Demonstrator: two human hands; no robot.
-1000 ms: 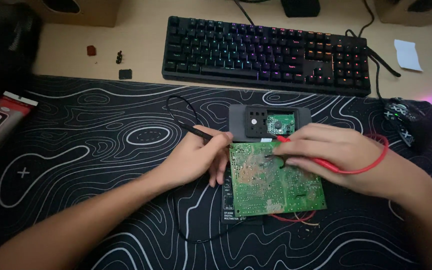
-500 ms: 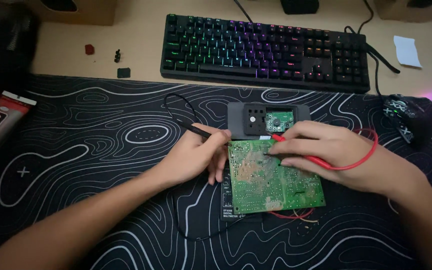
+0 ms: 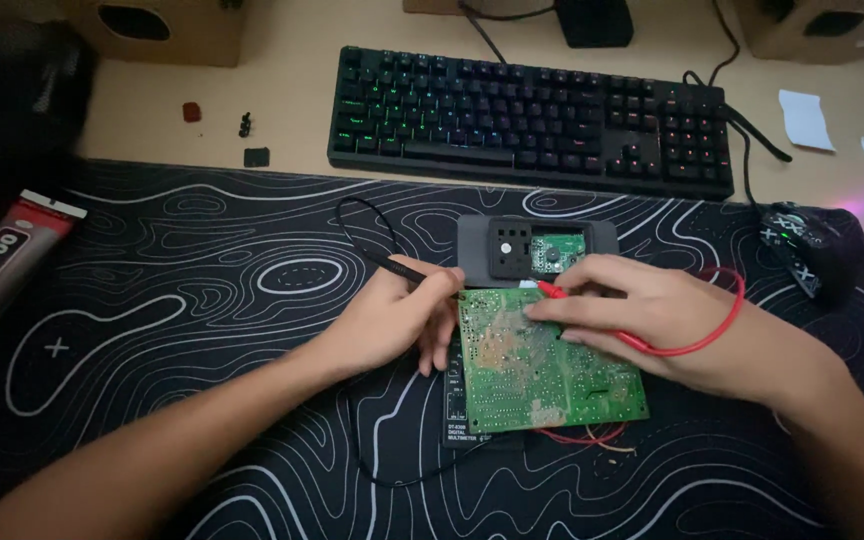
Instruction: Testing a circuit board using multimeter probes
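On the black patterned desk mat, a green circuit board lies on a dark multimeter. Left hand pinches the black probe at the board's left edge; right hand grips the red probe, tip on the board.

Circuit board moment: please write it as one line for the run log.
left hand: holds black probe | right hand: holds red probe on green circuit board | board lies on multimeter
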